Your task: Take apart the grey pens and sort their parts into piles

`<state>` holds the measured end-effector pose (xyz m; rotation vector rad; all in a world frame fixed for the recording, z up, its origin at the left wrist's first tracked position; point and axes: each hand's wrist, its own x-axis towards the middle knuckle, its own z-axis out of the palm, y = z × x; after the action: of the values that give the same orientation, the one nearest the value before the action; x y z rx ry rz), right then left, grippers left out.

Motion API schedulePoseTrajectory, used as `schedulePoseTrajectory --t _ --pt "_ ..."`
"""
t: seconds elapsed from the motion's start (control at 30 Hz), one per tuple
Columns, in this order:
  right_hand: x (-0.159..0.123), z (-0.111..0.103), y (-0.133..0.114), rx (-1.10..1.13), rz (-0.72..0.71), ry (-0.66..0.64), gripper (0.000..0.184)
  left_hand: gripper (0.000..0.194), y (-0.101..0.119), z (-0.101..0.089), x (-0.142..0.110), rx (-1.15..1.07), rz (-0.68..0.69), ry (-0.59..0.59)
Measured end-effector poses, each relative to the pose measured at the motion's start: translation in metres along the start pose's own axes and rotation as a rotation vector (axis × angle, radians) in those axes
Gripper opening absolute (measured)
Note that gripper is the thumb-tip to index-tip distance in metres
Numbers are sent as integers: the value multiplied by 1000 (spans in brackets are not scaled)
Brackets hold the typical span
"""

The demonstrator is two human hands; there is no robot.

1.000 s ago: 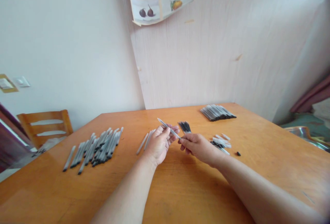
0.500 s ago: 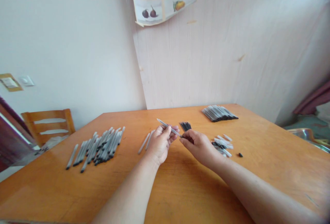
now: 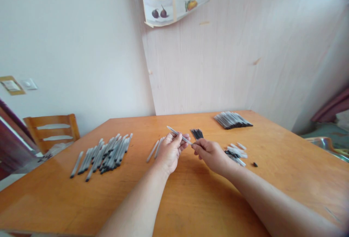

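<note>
My left hand [image 3: 172, 149] is closed around a slim, pale translucent pen barrel [image 3: 186, 140], tilted with its pointed end up to the left. At the barrel's lower right end, the fingers of my right hand [image 3: 211, 153] pinch together; whatever sits between the fingertips is mostly hidden. Beside my left hand, a few clear pen tubes [image 3: 152, 151] lie on the table. Just behind my right hand is a small bundle of thin black refills [image 3: 196, 133]. To its right lies a small heap of clear and black caps [image 3: 236, 153], with one black piece [image 3: 255, 164] apart from it.
A large pile of translucent pens with black ends [image 3: 109, 155] covers the left of the wooden table [image 3: 180, 204]. Another neat row of pens [image 3: 233, 119] lies at the back right. A wooden chair [image 3: 51, 129] stands beyond the left edge, and a wall rises behind.
The fingers of my right hand have shifted slightly at the barrel's end and look more tightly pinched. My left hand and the barrel stay nearly in place; the whole view has moved a little.
</note>
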<state>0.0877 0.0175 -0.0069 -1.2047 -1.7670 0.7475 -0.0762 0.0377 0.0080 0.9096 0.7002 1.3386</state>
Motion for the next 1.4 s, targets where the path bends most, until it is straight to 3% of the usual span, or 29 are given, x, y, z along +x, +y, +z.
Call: schedulePoseTrajectory --t 0.1,0.27,0.4,0.53,0.7,0.87,1.0,1.13,1.3,1.4 --pt "0 0 -1 5 -27 77 25 19 0 0 0 2 1 -1" --pt "1 0 0 -23 25 -17 30 20 1 1 0 -1 9 6" --pt "2 1 2 -14 -11 67 26 20 1 0 0 -5 6 6" --pt "2 1 2 -5 39 -18 33 21 0 0 1 -11 9 13" --pt "2 1 1 30 0 71 29 22 -2 -2 2 -22 10 1" --pt "2 1 2 16 33 -17 30 22 -3 -2 2 -38 0 17" --pt "3 1 2 17 -10 55 28 21 -2 -1 3 -45 -1 34" --pt "2 1 1 16 36 -25 27 21 -1 -1 3 -40 3 40" --pt "2 0 1 -46 -24 54 17 20 -2 -2 4 -44 -1 65" --pt "2 -2 1 -53 -23 24 17 16 -2 -4 6 -59 1 76"
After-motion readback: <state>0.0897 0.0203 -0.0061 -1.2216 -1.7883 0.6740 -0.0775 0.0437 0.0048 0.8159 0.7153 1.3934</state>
